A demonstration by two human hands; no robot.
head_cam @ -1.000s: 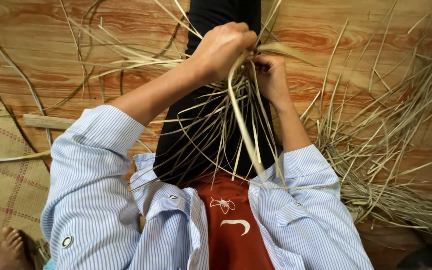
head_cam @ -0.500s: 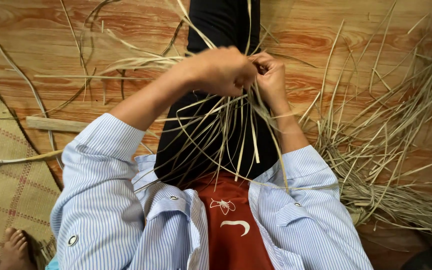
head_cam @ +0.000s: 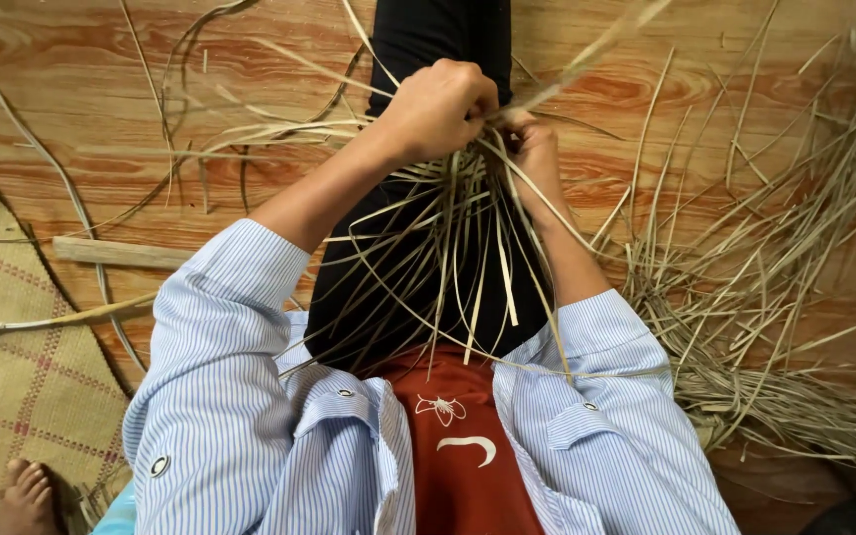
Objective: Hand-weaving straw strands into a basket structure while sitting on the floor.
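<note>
The left hand (head_cam: 440, 107) is clenched over a bunch of pale dry reed strips (head_cam: 468, 238), and the right hand (head_cam: 532, 149), just beside it and touching, pinches the same strips. The strips fan down over the black-clad legs (head_cam: 428, 40) toward the red shirt (head_cam: 458, 456). A loose heap of reeds (head_cam: 775, 327) lies on the wood-pattern floor (head_cam: 71, 99) toward its right edge; a woven mat (head_cam: 12, 376) and a wooden stick (head_cam: 121, 254) lie by its left edge.

Loose straw pile (head_cam: 775, 327) right; bare floor (head_cam: 81, 89) left
</note>
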